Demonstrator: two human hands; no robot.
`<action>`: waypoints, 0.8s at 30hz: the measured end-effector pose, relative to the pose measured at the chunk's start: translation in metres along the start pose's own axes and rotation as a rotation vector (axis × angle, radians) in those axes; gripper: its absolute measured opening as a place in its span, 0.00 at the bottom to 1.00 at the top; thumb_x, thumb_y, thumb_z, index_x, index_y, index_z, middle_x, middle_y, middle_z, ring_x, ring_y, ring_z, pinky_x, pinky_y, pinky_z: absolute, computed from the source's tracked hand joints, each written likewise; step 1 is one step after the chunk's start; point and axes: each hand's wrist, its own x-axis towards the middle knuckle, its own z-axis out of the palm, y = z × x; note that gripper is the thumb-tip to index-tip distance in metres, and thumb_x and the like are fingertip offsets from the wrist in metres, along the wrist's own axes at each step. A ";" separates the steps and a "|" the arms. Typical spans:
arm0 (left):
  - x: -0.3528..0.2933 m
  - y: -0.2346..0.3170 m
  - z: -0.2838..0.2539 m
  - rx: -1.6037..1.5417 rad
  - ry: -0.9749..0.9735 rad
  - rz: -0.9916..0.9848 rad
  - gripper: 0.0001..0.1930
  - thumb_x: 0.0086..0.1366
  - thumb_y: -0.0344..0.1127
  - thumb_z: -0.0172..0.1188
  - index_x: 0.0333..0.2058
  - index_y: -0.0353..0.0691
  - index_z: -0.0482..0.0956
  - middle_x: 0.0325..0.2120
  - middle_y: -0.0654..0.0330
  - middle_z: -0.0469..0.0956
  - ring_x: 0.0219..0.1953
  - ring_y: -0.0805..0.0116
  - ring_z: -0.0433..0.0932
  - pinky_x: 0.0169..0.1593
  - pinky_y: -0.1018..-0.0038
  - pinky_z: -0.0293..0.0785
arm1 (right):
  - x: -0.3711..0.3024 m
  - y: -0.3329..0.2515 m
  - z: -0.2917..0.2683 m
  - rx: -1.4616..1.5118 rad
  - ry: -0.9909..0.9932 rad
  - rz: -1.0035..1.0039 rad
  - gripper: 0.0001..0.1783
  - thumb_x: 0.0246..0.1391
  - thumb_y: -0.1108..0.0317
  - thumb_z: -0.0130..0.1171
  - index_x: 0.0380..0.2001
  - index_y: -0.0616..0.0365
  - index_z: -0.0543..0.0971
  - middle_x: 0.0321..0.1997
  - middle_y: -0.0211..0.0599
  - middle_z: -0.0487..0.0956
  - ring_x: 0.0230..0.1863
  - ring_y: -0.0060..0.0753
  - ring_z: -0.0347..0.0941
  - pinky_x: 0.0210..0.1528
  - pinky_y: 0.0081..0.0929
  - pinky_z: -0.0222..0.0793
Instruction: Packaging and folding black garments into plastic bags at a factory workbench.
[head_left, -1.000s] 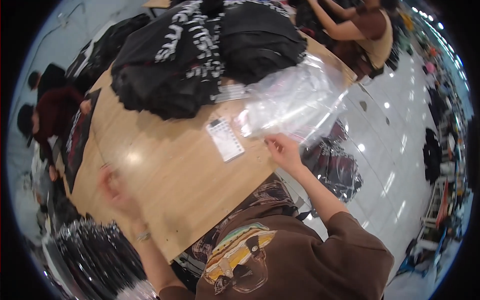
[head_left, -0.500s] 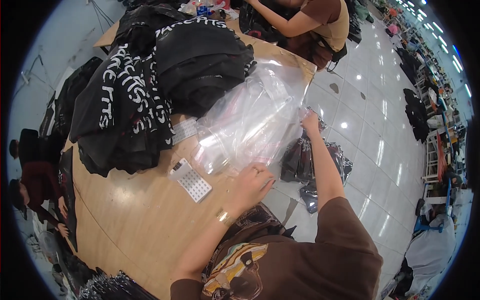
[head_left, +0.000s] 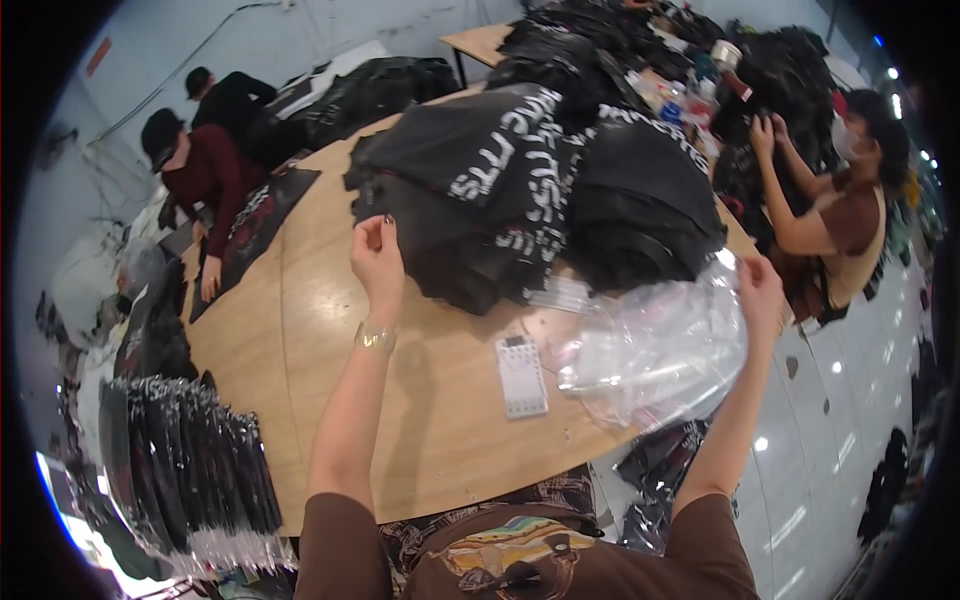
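Observation:
At the left edge of a pile of black garments (head_left: 470, 190) with white lettering, my left hand (head_left: 378, 262) is raised with its fingers pinched together. What it pinches, if anything, does not show. My right hand (head_left: 762, 292) is by the right edge of a heap of clear plastic bags (head_left: 660, 350), fingers curled closed. Whether a bag edge is between those fingers cannot be made out. Between my arms, a white sheet of small labels (head_left: 522, 378) lies on the wooden table (head_left: 330, 400). Another label sheet (head_left: 560, 294) sits partly between the garments and the bags.
A tight row of plastic-wrapped dark garments (head_left: 190, 460) stands at the lower left. Wrapped garments (head_left: 660, 470) lie below the table's right edge. One co-worker (head_left: 215, 190) handles dark cloth at the far left; another co-worker (head_left: 840, 210) sits at the right with dark cloth.
The view has swung left. My left hand has gone from beside the bags to the garment pile's left edge. My right hand has moved from above the wrapped garments to the bags' right edge.

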 end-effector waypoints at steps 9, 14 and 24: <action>0.037 -0.008 0.032 -0.604 0.076 -0.726 0.14 0.62 0.37 0.54 0.41 0.35 0.64 0.32 0.54 0.72 0.29 0.64 0.78 0.28 0.74 0.78 | -0.026 -0.239 0.255 1.018 -0.631 0.482 0.20 0.52 0.61 0.56 0.41 0.65 0.68 0.31 0.42 0.75 0.24 0.36 0.76 0.21 0.28 0.75; 0.075 -0.017 0.028 -0.566 0.165 -0.820 0.20 0.57 0.40 0.60 0.40 0.34 0.63 0.33 0.53 0.71 0.31 0.61 0.76 0.32 0.72 0.77 | -0.051 -0.255 0.260 1.074 -0.480 0.324 0.12 0.48 0.69 0.57 0.34 0.62 0.69 0.20 0.35 0.74 0.12 0.24 0.68 0.10 0.19 0.63; 0.048 0.003 0.047 -0.652 0.237 -0.691 0.19 0.53 0.28 0.62 0.39 0.33 0.61 0.27 0.57 0.70 0.22 0.68 0.73 0.23 0.75 0.77 | -0.078 -0.212 0.262 1.585 -0.432 0.711 0.26 0.48 0.48 0.60 0.37 0.60 0.70 0.35 0.40 0.73 0.38 0.38 0.73 0.40 0.37 0.72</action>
